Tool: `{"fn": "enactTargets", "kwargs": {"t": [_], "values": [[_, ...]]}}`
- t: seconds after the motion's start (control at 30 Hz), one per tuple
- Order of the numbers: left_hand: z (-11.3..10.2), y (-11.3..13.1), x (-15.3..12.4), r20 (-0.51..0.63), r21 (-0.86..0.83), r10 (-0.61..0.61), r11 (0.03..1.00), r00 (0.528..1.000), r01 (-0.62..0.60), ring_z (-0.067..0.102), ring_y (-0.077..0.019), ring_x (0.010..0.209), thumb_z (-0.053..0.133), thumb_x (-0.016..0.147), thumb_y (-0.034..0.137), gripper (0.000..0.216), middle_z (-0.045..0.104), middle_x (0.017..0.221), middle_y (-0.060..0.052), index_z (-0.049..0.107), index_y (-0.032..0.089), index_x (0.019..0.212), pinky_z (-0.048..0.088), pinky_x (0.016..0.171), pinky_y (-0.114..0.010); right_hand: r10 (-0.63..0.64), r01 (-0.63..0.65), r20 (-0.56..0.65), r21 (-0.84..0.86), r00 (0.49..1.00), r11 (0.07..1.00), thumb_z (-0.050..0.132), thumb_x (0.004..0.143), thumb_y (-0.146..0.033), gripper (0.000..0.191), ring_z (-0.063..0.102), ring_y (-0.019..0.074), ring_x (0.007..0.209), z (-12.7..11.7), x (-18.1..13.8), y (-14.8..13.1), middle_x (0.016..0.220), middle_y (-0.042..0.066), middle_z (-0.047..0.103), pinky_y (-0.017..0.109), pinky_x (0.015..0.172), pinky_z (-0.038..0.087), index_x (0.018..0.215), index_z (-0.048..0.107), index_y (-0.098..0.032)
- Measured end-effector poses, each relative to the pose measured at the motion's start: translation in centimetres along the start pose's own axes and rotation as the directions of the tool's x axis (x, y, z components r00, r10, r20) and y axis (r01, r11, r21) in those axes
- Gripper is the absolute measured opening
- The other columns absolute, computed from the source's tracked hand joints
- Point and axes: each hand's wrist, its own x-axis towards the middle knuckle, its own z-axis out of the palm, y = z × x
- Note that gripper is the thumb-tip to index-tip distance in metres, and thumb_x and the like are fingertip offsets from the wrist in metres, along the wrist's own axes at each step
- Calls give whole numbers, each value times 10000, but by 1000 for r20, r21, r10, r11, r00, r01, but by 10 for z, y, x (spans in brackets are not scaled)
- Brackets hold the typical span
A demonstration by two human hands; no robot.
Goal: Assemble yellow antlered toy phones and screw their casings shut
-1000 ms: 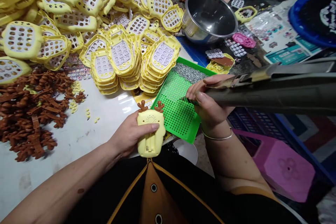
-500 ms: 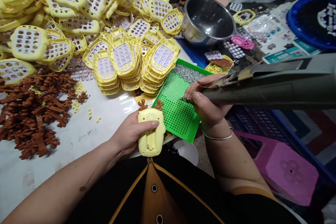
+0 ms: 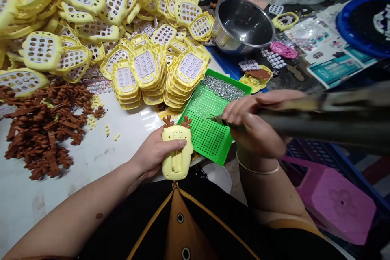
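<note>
My left hand (image 3: pixel 154 152) grips a yellow toy phone (image 3: pixel 177 149) with brown antlers, its back facing up, at the near edge of the white table. My right hand (image 3: pixel 254 126) is closed around a long dark electric screwdriver (image 3: pixel 319 118). The screwdriver's tip hovers over a green perforated tray (image 3: pixel 210 120). Small silver screws (image 3: pixel 222 87) lie heaped at the tray's far end.
Stacks of yellow phone front shells (image 3: pixel 143 69) fill the far table. Brown antler pieces (image 3: pixel 45 130) are piled at left. A steel bowl (image 3: pixel 242 22) stands behind the tray. A blue bin (image 3: pixel 362 24) sits at far right and a pink stool (image 3: pixel 332 201) below right.
My right hand and the screwdriver have shifted slightly right and lower over the green tray. The left hand still holds the yellow phone in the same place.
</note>
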Motion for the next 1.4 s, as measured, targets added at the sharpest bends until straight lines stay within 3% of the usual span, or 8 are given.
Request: {"fn": "enactTargets", "kwargs": {"t": [0.17,0.3,0.57,1.1,1.4], "values": [[3,-1,-1,9,4,10,1000,1000,-10,641,-168,663,749,670,181,345,686,786,-58,603,117,976,529,634,-298,101,-111,116,81,988,990,662,786,-191,241,561,143,523,16,-3,-50,597,-38,556,340,524,526,1005,615,-280],[3,-2,-2,28,28,54,998,998,-55,621,-144,662,737,684,170,300,676,780,-47,616,110,952,505,621,-259,166,-184,147,120,975,976,660,796,-178,232,560,141,530,23,-5,-64,595,-33,555,343,536,531,1007,620,-265],[1,-5,-1,88,39,86,995,992,-90,610,-138,695,712,706,171,260,669,818,-36,627,134,949,482,679,-264,85,-130,219,199,972,971,619,784,-155,219,540,137,495,30,-4,-48,548,-45,517,321,493,519,987,613,-236],[1,-5,-1,88,66,118,990,989,-124,614,-159,746,739,680,190,342,665,866,-29,613,163,996,464,705,-290,119,-157,266,127,957,979,604,776,-121,296,546,140,514,33,-7,-45,624,-37,555,337,498,514,1048,592,-237],[0,-2,3,79,48,100,993,992,-104,587,-153,690,722,613,135,308,617,763,-9,602,142,897,447,675,-290,141,-177,257,125,956,976,627,641,-37,263,529,140,486,44,-14,-35,567,-44,567,320,459,473,801,572,-239]]}}
